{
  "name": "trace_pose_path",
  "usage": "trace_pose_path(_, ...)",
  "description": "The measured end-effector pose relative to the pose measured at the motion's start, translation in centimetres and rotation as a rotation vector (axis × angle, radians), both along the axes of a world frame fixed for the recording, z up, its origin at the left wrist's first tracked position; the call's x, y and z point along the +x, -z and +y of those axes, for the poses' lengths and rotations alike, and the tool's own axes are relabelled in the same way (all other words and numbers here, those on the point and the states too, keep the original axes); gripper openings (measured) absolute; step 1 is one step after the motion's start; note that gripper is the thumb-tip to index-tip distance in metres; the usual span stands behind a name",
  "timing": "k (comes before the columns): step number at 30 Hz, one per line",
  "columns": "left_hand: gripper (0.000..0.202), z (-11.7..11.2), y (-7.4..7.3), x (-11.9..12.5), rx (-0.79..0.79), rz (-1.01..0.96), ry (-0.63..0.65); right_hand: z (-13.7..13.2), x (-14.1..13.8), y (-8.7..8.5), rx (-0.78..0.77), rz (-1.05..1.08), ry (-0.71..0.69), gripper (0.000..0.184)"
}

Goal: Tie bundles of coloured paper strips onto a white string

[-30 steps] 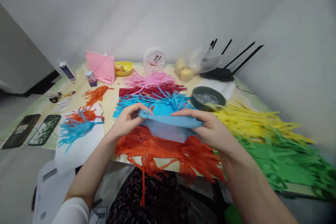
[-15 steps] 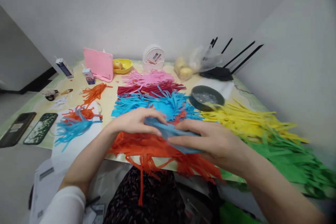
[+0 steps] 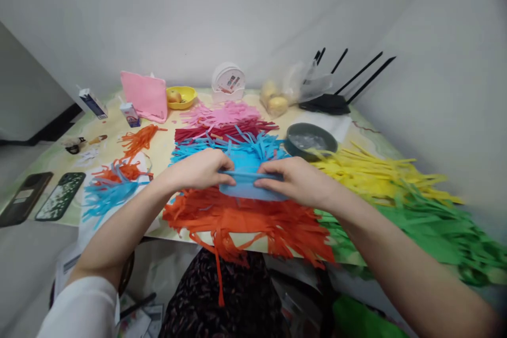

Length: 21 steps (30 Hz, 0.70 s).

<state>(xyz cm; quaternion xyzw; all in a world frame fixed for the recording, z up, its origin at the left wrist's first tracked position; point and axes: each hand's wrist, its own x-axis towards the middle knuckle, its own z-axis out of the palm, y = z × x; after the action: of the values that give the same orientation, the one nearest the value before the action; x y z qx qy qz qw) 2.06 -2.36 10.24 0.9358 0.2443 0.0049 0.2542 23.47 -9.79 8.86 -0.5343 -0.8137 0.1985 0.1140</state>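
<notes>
A light blue sheet of tissue-like paper (image 3: 251, 189) is stretched between my hands, its top edge rolled or folded. My left hand (image 3: 208, 170) pinches its left end between thumb and fingers. At the other side my right hand (image 3: 287, 182) grips the same edge. Below the sheet lies orange fringed paper (image 3: 237, 219), with strips hanging over the table's front edge. Just behind my hands spreads blue fringed paper (image 3: 241, 156). Dark red strips (image 3: 190, 134) and pink fringed paper (image 3: 225, 114) lie farther back.
Yellow fringe (image 3: 368, 174) and green fringe (image 3: 431, 232) cover the right side. A dark bowl (image 3: 295, 150) stands behind them. On the left are two phones (image 3: 60, 195), small orange and blue tassels (image 3: 113, 193), and a pink tablet case (image 3: 144, 95). A black router (image 3: 327, 105) sits back right.
The blue sheet has gone from tilted and bunched to nearly level between my hands. My right hand has moved up and left, and both hands now pinch its upper edge.
</notes>
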Motion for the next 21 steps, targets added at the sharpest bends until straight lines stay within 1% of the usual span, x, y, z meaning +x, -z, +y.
trace_pose_path(2,0.03,0.4,0.0,-0.2,-0.052,0.014,-0.017,0.1,-0.3,0.0,0.004,-0.005,0.021,0.022)
trace_pose_path(5,0.034,1.0,-0.2,-0.4,-0.136,0.036,-0.022,0.0,-0.5,-0.5,0.003,0.008,0.031,0.019)
trace_pose_path(8,0.034,1.3,-0.7,-0.5,-0.198,0.038,-0.006,0.1,-0.5,-1.1,0.038,0.041,0.026,0.022)
trace_pose_path(11,0.033,1.6,-1.3,-0.6,-0.25,0.037,0.036,0.2,-0.6,-1.6,-0.001,0.063,0.054,0.024)
trace_pose_path(15,0.032,1.9,-1.8,-0.8,-0.264,0.043,0.073,0.1,-0.8,-2.2,-0.083,0.09,0.056,0.029)
trace_pose_path(21,0.031,1.4,-1.9,-0.8,-0.238,0.05,0.072,-0.2,-0.7,-2.0,-0.051,0.131,0.078,0.028)
